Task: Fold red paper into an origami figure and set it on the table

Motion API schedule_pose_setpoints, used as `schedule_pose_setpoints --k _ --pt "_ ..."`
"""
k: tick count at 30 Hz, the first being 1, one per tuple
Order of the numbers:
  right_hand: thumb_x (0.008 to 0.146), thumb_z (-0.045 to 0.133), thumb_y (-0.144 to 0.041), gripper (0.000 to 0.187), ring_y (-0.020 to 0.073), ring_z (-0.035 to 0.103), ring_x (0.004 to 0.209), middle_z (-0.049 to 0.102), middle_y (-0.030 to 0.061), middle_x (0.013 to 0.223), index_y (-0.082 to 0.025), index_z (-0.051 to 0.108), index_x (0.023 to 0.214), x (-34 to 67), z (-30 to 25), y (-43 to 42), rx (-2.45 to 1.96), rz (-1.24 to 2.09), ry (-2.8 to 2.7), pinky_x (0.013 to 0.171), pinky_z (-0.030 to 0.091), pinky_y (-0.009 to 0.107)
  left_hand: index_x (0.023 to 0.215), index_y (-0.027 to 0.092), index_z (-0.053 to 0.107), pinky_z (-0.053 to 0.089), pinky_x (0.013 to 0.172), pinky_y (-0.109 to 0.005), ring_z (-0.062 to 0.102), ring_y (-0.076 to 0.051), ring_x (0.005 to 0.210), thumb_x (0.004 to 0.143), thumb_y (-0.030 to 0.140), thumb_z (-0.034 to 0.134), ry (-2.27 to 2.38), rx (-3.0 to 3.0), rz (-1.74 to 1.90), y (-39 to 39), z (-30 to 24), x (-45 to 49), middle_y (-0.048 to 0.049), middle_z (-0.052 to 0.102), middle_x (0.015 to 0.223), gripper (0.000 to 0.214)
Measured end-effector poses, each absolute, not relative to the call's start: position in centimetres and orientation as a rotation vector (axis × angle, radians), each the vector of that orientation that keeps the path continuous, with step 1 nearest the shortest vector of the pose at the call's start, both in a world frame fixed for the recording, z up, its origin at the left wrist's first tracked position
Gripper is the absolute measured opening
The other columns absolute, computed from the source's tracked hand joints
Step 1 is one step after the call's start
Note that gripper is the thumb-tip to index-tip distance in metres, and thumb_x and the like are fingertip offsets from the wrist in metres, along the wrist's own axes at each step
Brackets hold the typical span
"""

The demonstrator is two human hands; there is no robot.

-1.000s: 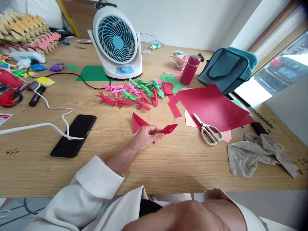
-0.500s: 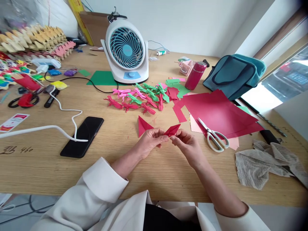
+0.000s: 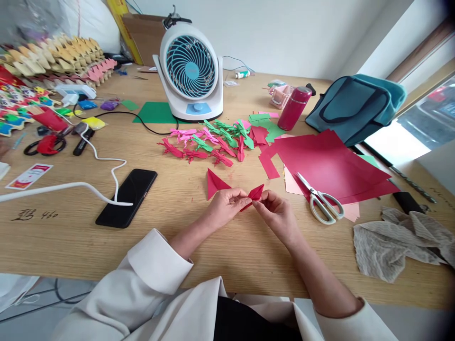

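Between my fingertips is a small piece of folded red paper (image 3: pixel 256 192), its pointed end sticking up and to the right. My left hand (image 3: pixel 227 204) pinches it from the left, and my right hand (image 3: pixel 279 212) pinches it from the right; the fingers hide part of its lower edge. Just behind my left hand a red paper triangle (image 3: pixel 214 183) lies on the table. Farther back sits a pile of folded paper figures in pink, red and green (image 3: pixel 220 137). White-handled scissors (image 3: pixel 322 203) rest to the right of my right hand.
Large red sheets (image 3: pixel 330 166) lie at the right, with a grey cloth (image 3: pixel 380 246) nearer me. A black phone (image 3: pixel 127 199) with a white cable over it is at the left. A fan (image 3: pixel 192 71), a red bottle (image 3: pixel 294 108) and a teal bag (image 3: pixel 350 111) stand at the back.
The folded paper has turned slightly between my fingers, and a lower edge now shows beneath them. Both hands keep their pinch. The whole view has shifted a little.
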State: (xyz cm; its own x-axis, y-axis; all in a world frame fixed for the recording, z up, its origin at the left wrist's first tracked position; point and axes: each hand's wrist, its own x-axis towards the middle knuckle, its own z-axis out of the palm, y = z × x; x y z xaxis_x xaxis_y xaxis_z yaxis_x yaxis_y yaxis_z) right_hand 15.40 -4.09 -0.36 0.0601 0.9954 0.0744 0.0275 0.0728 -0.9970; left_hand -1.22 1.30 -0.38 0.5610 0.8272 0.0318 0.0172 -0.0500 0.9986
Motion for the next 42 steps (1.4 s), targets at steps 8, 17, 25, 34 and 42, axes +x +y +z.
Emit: schedule_pose_setpoints --k 8,17,25,34,42 --pt "0.081 0.074 -0.048 0.030 0.0111 0.044 0.055 0.056 -0.0024 0.064 -0.020 0.062 0.076 15.9 -0.5 -4.4 -1.236 1.035 -1.272 0.051 0.035 0.025 0.080 0.013 0.070 0.038 0.058 -0.020 0.049 -0.010 0.060 0.077 0.046 0.071 0.806 1.476 0.745 1.5 -0.4 -1.2 0.0012 0.059 0.065 0.033" --pt "0.083 0.070 -0.048 0.029 0.0131 0.046 0.058 0.056 -0.0014 0.067 -0.022 0.059 0.077 15.8 -1.0 -4.3 -1.269 0.999 -1.313 0.056 0.037 0.028 0.085 0.014 0.076 0.041 0.059 -0.020 0.053 -0.010 0.063 0.075 0.040 0.073 0.845 1.497 0.759 1.2 -0.4 -1.2 0.0005 0.064 0.069 0.028" --pt "0.074 0.077 -0.052 0.036 0.0139 0.050 0.060 0.059 -0.0003 0.065 -0.021 0.059 0.070 15.4 -0.6 -4.1 -1.239 1.090 -1.173 0.054 0.041 0.027 0.080 0.013 0.074 0.038 0.057 -0.020 0.050 -0.010 0.061 0.076 0.042 0.073 0.849 1.501 0.735 1.0 -0.5 -1.3 0.0022 0.059 0.065 0.029" --pt "0.071 0.080 -0.049 0.036 0.0099 0.043 0.053 0.056 -0.0026 0.059 -0.019 0.060 0.068 15.7 0.0 -4.3 -1.268 1.227 -1.098 0.051 0.033 0.025 0.070 0.013 0.066 0.032 0.056 -0.020 0.043 -0.008 0.060 0.080 0.038 0.068 0.889 1.665 0.734 0.9 -0.3 -1.3 0.0045 0.050 0.062 0.027" --pt "0.083 0.068 -0.053 0.036 0.0122 0.048 0.062 0.061 0.0009 0.070 -0.019 0.064 0.073 16.1 0.3 -4.3 -1.304 1.221 -1.146 0.058 0.037 0.026 0.067 0.014 0.060 0.036 0.055 -0.020 0.049 -0.008 0.056 0.081 0.035 0.064 0.897 1.605 0.677 1.0 0.1 -1.3 0.0033 0.057 0.060 0.026"
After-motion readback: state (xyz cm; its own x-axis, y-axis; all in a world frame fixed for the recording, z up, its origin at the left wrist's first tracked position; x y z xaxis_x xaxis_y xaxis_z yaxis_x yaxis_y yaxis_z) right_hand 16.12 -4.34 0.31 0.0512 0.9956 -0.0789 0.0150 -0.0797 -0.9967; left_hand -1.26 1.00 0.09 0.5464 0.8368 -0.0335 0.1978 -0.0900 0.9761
